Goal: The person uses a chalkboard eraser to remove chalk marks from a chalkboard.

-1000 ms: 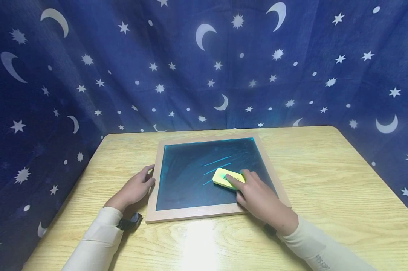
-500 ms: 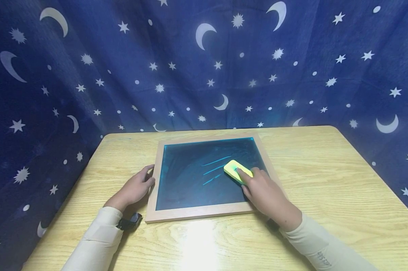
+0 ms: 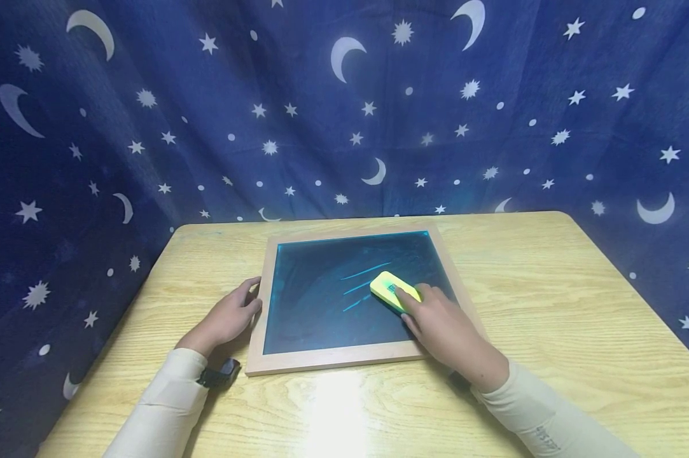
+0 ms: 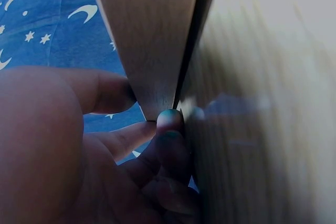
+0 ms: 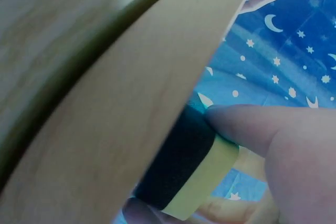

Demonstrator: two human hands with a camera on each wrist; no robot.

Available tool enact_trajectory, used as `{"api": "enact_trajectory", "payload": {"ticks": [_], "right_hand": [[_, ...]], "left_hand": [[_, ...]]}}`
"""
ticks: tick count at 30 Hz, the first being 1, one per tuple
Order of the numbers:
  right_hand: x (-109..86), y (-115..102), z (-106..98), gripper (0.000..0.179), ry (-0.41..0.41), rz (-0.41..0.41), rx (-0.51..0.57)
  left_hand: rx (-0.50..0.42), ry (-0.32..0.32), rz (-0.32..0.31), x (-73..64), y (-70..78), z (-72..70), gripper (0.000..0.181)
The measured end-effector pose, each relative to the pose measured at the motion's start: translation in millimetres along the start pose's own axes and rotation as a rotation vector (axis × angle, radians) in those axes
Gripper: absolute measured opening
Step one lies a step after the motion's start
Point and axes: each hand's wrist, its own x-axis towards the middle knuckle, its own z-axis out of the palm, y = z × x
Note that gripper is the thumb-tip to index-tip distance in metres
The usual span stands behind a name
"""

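Note:
A wood-framed chalkboard point(image 3: 315, 318) lies on the table, with several slanting blue chalk strokes point(image 3: 365, 271) on its dark surface. My right hand point(image 3: 444, 327) grips a yellow chalkboard eraser point(image 3: 387, 284), index finger laid on its top. The eraser's dark felt side point(image 5: 178, 156) faces down on the board, over the right ends of the lower strokes. My left hand point(image 3: 228, 318) rests at the board's left edge; in the left wrist view its thumb point(image 4: 113, 93) and fingertips touch the side of the frame, and it pinches nothing.
The pale wooden table point(image 3: 550, 305) extends around the board on all sides. A dark blue curtain point(image 3: 298, 159) with white moons and stars hangs behind and beside it. A dark wrist strap point(image 3: 218, 375) sits on the left forearm.
My right hand first slid the eraser up and to the right, uncovering the lower strokes, then brought it slightly back left onto their right ends. The left hand and board stay put.

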Motion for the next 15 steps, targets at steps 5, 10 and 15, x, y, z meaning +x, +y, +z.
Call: {"api": "enact_trajectory", "payload": {"ticks": [5, 10, 15], "right_hand": [[-0.8, -5, 1, 0.043, -0.003, -0.05, 0.013], [-3.1, -10, 2, 0.045, 0.014, -0.107, 0.035], [-5.5, -17, 3, 0.047, 0.022, -0.156, 0.07]], "left_hand": [[0.002, -0.002, -0.005, 0.5, -0.4, 0.1, 0.058], [0.002, -0.004, -0.007, 0.4, -0.6, 0.2, 0.058], [0.002, -0.003, -0.008, -0.1, -0.2, -0.1, 0.058]]}}
